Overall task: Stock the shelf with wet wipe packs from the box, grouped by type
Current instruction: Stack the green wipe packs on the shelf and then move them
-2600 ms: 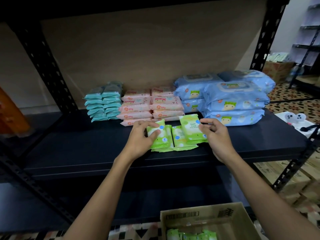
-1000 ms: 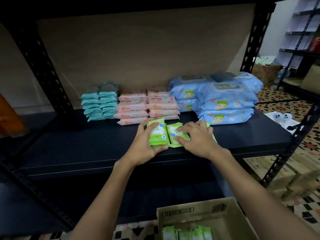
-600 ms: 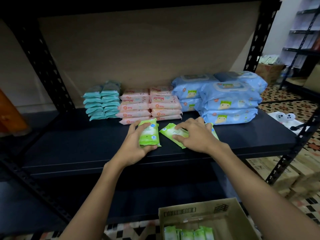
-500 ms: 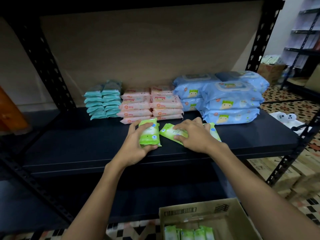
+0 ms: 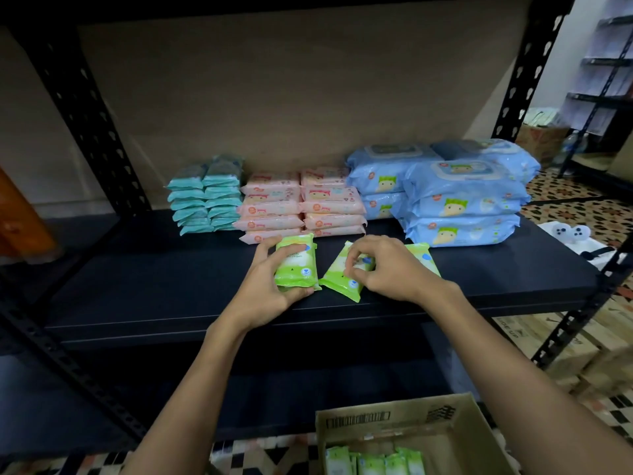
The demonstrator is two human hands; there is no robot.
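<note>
On the dark shelf board, near its front edge, lie small green wipe packs. My left hand grips a stack of green packs from its left and front. My right hand pinches a tilted green pack with curled fingers; another green pack shows behind that hand. Behind them stand teal packs, pink packs and large blue packs, each in stacks. The cardboard box on the floor holds more green packs.
Black perforated uprights frame the shelf, with a brown back panel behind. A lower shelf board lies under my arms. Cardboard cartons sit on the patterned floor at right, and another rack stands at far right.
My left hand has slid its stack of green packs leftwards, apart from the others. My right hand has gone from pressing flat on the middle pack to pinching it, now turned askew.
</note>
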